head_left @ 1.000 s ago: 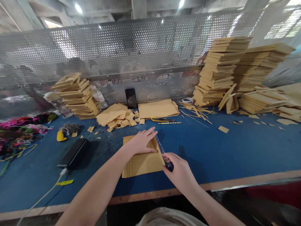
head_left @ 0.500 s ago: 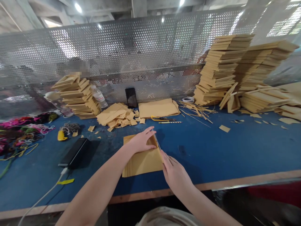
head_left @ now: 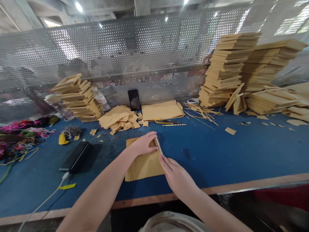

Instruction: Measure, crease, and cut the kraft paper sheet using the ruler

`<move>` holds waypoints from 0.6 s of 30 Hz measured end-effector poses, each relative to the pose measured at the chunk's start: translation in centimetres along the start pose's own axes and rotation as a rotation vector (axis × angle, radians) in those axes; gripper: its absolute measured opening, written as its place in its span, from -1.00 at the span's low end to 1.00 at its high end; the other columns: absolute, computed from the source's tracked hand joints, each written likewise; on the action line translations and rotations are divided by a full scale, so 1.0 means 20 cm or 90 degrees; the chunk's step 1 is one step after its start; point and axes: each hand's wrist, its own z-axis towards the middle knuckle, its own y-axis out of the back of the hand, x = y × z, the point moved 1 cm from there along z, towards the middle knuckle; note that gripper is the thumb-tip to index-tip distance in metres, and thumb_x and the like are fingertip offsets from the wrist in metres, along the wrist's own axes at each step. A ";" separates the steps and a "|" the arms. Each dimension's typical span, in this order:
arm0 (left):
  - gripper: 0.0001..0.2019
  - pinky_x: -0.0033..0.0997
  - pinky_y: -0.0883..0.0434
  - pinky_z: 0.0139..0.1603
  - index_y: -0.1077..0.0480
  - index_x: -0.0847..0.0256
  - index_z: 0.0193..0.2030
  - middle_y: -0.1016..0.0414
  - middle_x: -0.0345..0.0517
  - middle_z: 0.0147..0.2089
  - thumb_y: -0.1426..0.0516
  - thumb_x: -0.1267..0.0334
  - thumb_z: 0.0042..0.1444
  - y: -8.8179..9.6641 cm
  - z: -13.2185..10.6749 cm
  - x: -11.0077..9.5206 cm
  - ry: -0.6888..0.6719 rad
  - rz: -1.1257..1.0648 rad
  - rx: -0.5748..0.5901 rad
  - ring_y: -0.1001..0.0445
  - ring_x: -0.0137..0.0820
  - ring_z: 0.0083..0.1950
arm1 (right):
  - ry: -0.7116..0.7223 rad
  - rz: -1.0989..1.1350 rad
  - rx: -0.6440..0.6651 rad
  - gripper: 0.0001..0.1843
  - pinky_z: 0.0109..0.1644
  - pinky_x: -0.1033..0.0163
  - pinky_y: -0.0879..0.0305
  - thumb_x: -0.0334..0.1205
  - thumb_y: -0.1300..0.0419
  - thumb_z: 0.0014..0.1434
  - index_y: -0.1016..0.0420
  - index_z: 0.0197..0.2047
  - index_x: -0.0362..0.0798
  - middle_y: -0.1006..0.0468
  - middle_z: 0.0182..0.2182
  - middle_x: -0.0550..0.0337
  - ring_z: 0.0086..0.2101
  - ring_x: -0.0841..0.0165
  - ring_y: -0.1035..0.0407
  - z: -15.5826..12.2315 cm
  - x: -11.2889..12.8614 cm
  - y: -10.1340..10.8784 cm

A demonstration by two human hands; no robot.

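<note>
A sheet of brown kraft paper (head_left: 145, 167) lies on the blue tabletop in front of me. Along its right edge runs a narrow pale strip with dark markings (head_left: 158, 146), perhaps a ruler; the paper's edge meets it there. My left hand (head_left: 144, 144) rests over the paper, its fingers bent around the strip's far end and its thumb lower down on the near side. At the near end, my right hand (head_left: 172, 167) has its fingers together, pressed on the strip and the paper edge. The fingers partly hide both ends of the strip.
Behind are a brown paper stack (head_left: 163, 110), paper scraps (head_left: 120, 117), a yellow cutter (head_left: 166, 121), a phone (head_left: 134, 99) and thin paper strips (head_left: 202, 111). Tall stacks of folded brown pieces (head_left: 229, 71) stand right. A black power bank (head_left: 76, 157) with a cable lies left.
The strip at the paper's right edge has tipped over leftward, so its marked face now shows. My right hand has shifted slightly left with it; my left hand has barely moved.
</note>
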 end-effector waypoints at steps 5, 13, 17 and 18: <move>-0.35 -0.15 -0.19 0.52 -0.29 0.25 0.39 -0.18 0.10 0.52 -0.21 -0.04 0.26 0.02 -0.02 0.01 -0.003 0.021 0.045 -0.19 -0.14 0.52 | -0.005 0.045 0.031 -0.53 0.16 0.00 -0.55 -0.47 -0.09 0.27 -0.49 0.22 -0.34 -0.61 0.10 -0.22 0.06 0.08 -0.52 0.01 0.00 0.06; -0.29 0.01 0.06 0.58 -0.19 0.22 0.47 -0.01 0.05 0.58 -0.06 -0.18 0.35 0.04 -0.03 -0.02 0.006 0.084 0.107 0.10 -0.05 0.61 | -0.018 0.113 0.124 -0.59 0.30 -0.06 -0.43 -0.41 -0.08 0.36 -0.54 0.21 -0.24 -0.53 0.21 -0.12 0.24 0.06 -0.39 -0.03 -0.08 0.10; -0.15 -0.05 0.26 0.59 -0.02 0.25 0.54 0.15 0.11 0.61 -0.04 -0.29 0.31 0.00 -0.03 -0.03 0.003 0.105 0.140 0.20 -0.10 0.63 | -0.012 0.160 0.126 -0.63 0.27 -0.05 -0.46 -0.42 -0.13 0.35 -0.56 0.16 -0.23 -0.55 0.19 -0.18 0.19 0.08 -0.46 -0.02 -0.13 0.12; -0.14 -0.10 0.24 0.59 0.03 0.26 0.56 0.20 0.12 0.62 -0.03 -0.27 0.32 0.00 -0.03 -0.03 0.001 0.106 0.153 0.21 -0.13 0.63 | -0.015 0.172 0.124 -0.64 0.27 -0.06 -0.46 -0.41 -0.15 0.34 -0.56 0.16 -0.22 -0.55 0.18 -0.19 0.18 0.08 -0.47 -0.02 -0.14 0.12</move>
